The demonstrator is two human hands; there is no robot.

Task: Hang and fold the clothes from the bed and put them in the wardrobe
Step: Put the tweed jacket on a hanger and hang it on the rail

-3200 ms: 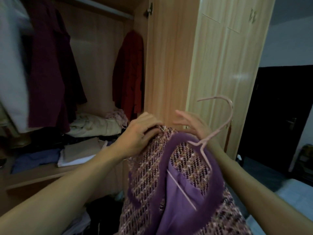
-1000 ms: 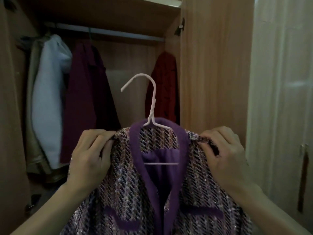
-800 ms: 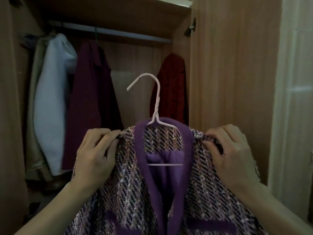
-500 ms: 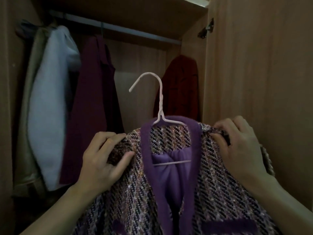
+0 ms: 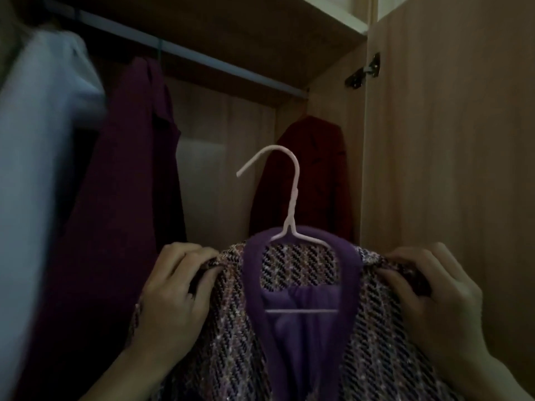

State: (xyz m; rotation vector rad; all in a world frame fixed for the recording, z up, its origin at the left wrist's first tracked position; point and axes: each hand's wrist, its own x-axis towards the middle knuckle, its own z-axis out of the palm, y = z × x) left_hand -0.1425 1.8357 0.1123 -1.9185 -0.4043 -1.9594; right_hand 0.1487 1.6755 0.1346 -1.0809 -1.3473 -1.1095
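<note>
Both forearms rise from the lower edge, and the left hand (image 5: 170,296) at about 8 o'clock and the right hand (image 5: 434,296) at about 4 o'clock each curl fingers over a shoulder of the tweed jacket (image 5: 231,328), pinching the nubby pink-and-dark weave. The jacket, edged in a soft purple band with smooth purple lining, sits on a thin pale wire hanger (image 5: 291,215) at centre, its hook below the wardrobe rail (image 5: 202,57) at 11 o'clock. Behind, dim and perhaps woollen, hang a maroon coat (image 5: 127,175), a red coat (image 5: 315,175) and a white garment (image 5: 37,134).
</note>
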